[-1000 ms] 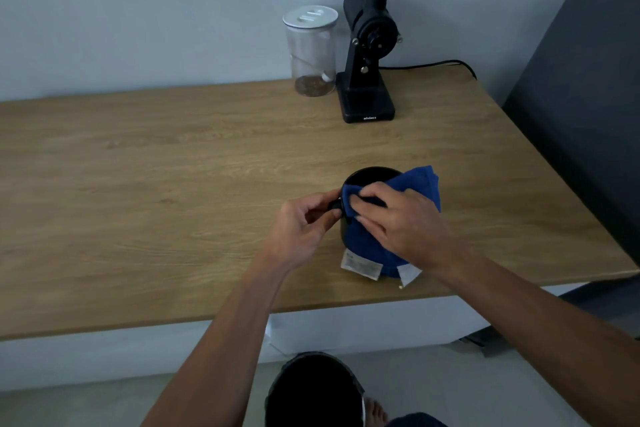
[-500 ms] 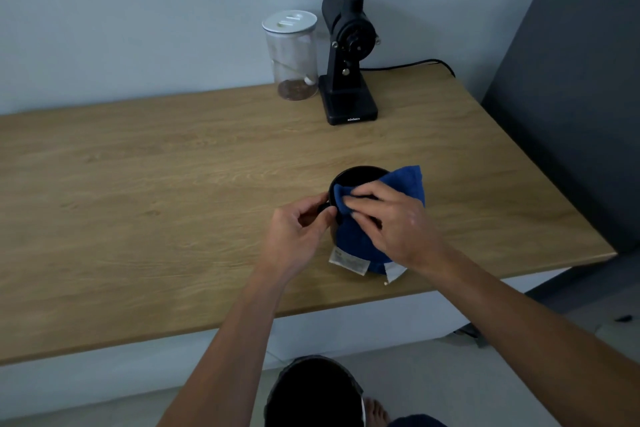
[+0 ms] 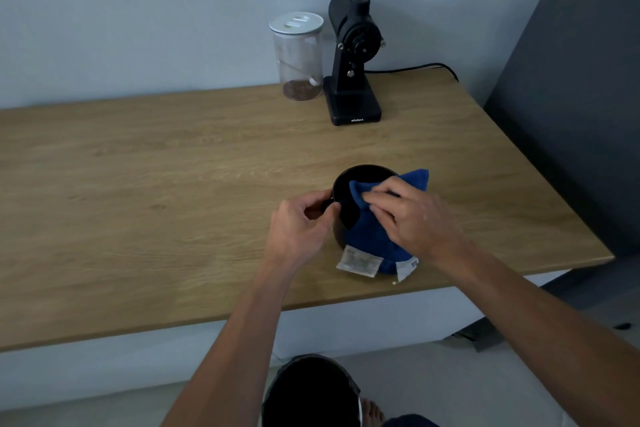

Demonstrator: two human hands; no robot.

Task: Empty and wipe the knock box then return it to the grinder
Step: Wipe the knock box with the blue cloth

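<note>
Two hands work at one small black knock box (image 3: 349, 194) just right of the frame's centre: the left hand (image 3: 298, 232) has its fingers (image 3: 317, 199) pinched on the stub handle at the box's left rim, seemingly to stop it turning or sliding, while the right hand (image 3: 415, 218) has its fingers (image 3: 377, 196) pressed onto a blue cloth (image 3: 370, 239), pushing a fold of it over the near rim into the dark hollow. That cloth drapes down the box's front, its white care labels (image 3: 360, 262) lying on the wooden surface (image 3: 138, 201) near the front edge. Judging by this, the wipe is under way and the return is not yet done. In the upper middle, well apart from the box, the black grinder (image 3: 353, 80) stands by the pale wall (image 3: 138, 10), its base bare, a lidded clear jar (image 3: 298, 59) just to its left. Below the surface's edge, at the bottom centre, a dark bin (image 3: 308, 392) sits on the floor, handy for dumping.
</note>
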